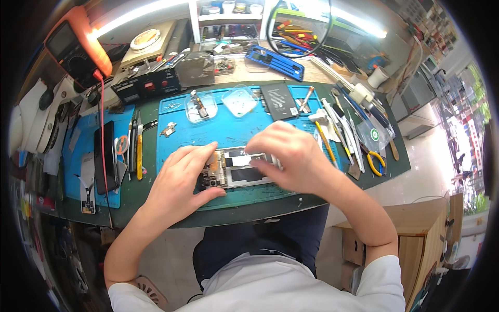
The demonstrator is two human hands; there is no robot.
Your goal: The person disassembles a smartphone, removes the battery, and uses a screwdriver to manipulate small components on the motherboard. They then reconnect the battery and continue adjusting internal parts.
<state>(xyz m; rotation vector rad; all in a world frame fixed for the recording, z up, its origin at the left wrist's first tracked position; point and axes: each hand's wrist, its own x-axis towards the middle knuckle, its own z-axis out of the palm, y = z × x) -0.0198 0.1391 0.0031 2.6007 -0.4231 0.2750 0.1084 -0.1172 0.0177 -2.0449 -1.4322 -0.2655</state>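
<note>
An opened phone (248, 175) lies flat on the blue work mat (228, 136), its board and silver frame exposed. My left hand (179, 174) spans its left end, fingers along the far edge and thumb along the near edge, gripping it. Over the right half hovers my right hand (291, 156), with bent fingers and the thumb tip apart from the index finger. Nothing shows in that gap; the other fingertips are hidden behind the hand. Beyond the phone rests a black flat battery (279, 101). Two clear plastic dishes stand left of it, the left dish (200, 106) holding small parts.
To the right lie tweezers, a yellow-handled tool (326, 141) and yellow pliers (374, 163). At left are a dark phone (104, 156), a red cable (102, 130) and a yellow knife (139, 152). An orange multimeter (78, 47) and a round magnifier (299, 26) stand behind.
</note>
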